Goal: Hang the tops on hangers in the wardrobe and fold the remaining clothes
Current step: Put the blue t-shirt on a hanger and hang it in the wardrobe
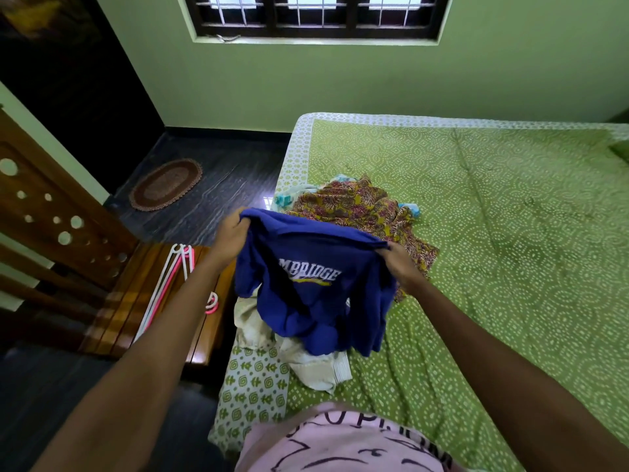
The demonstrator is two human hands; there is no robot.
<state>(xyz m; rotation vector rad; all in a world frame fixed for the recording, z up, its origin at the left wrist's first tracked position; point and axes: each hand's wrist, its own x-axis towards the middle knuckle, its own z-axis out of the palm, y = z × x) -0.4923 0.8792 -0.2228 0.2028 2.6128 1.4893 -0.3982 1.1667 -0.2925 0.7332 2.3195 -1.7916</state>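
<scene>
— Green walls and a green patterned bed (pixel 493 233) are filling most of the frame; what is the person holding?

— Both hands are holding a blue T-shirt (pixel 313 287) up in the middle of the frame, above the lower left corner of the bed. The left hand (pixel 229 235) is pinching one top corner, and the right hand (pixel 400 264) is pinching the other.

— How is each grip standing?

— Each grip is clenched on the cloth, with the fingers curled around the bunched edge. Nothing else is in them.

— And how is the shirt lying?

— Its top edge is stretching from left to right between the hands, and the body is hanging down toward a cream garment (pixel 306 362) on the bed. A floral garment (pixel 360 206) is lying just behind it.

— Where are the hangers (pixel 170 284)?

— On the wooden bedside worktop (pixel 136 294) at the left of the frame, near the left arm. I think the left hand is nearer, so it should reach for one while the right is keeping the shirt.
</scene>
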